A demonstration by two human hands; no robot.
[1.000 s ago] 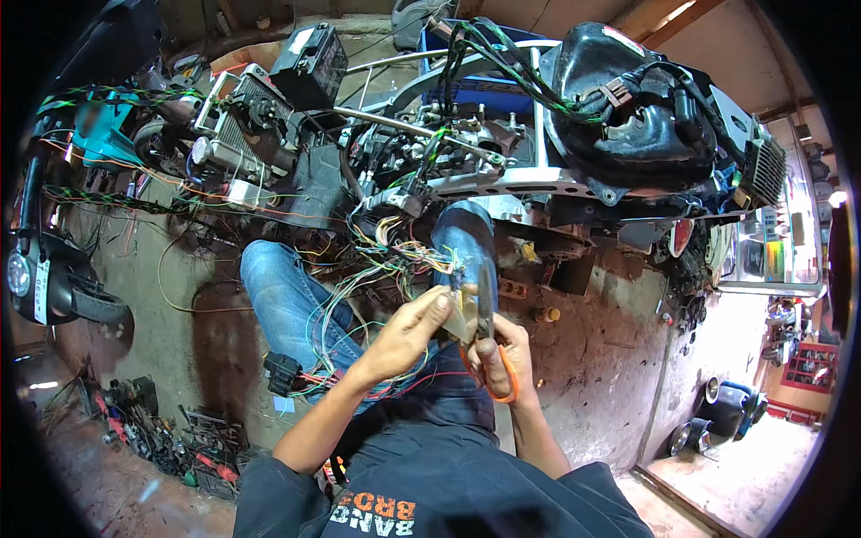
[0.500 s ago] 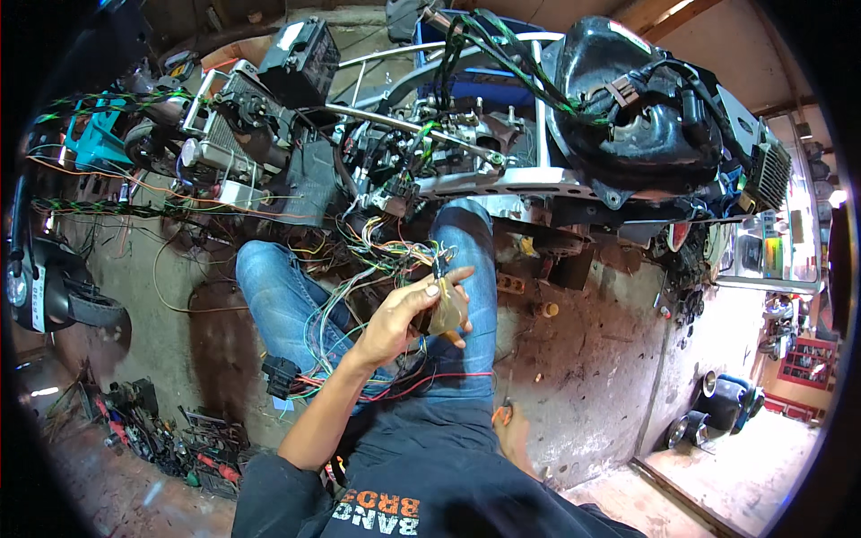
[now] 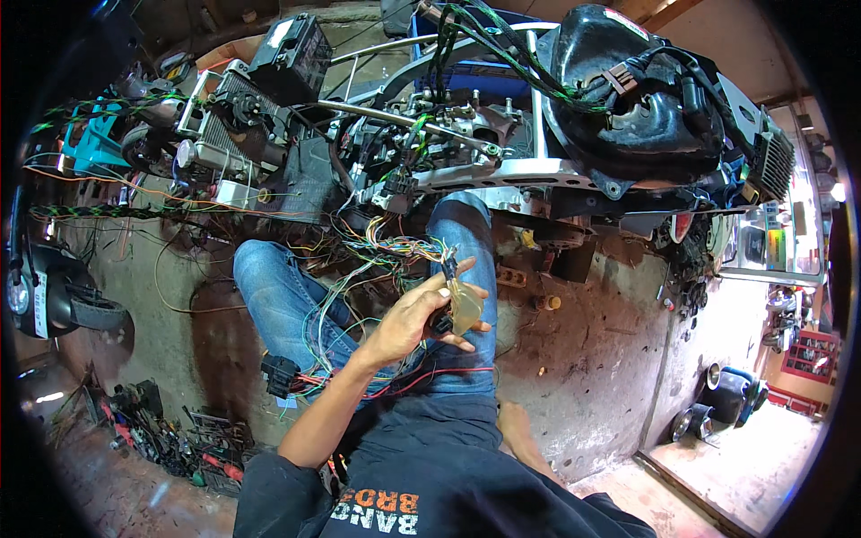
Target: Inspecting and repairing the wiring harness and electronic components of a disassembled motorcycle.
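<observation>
My left hand (image 3: 408, 323) is above my right thigh, thumb and fingers round a yellowish, translucent piece (image 3: 466, 308). What kind of piece it is cannot be made out. A small black part (image 3: 439, 323) shows under the thumb. By the fingertips, a dark-wrapped end of the wiring harness (image 3: 395, 242) meets the hand. Its many-coloured wires fan out between my knees and run down to a black connector block (image 3: 279, 376) beside my left thigh. My right hand (image 3: 511, 418) is low beside my right hip, its fingers hidden.
A stripped motorcycle frame (image 3: 529, 172) with a black tank (image 3: 628, 125) spans the far side. Left of it are a battery (image 3: 291, 58) and a radiator (image 3: 238, 117). Tools (image 3: 170, 439) lie on the floor at the lower left. A small yellowish container (image 3: 547, 303) stands right of my knee.
My left hand has shifted slightly right with the yellowish piece, its fingers more spread. An orange bit seen at my right hand is now out of sight.
</observation>
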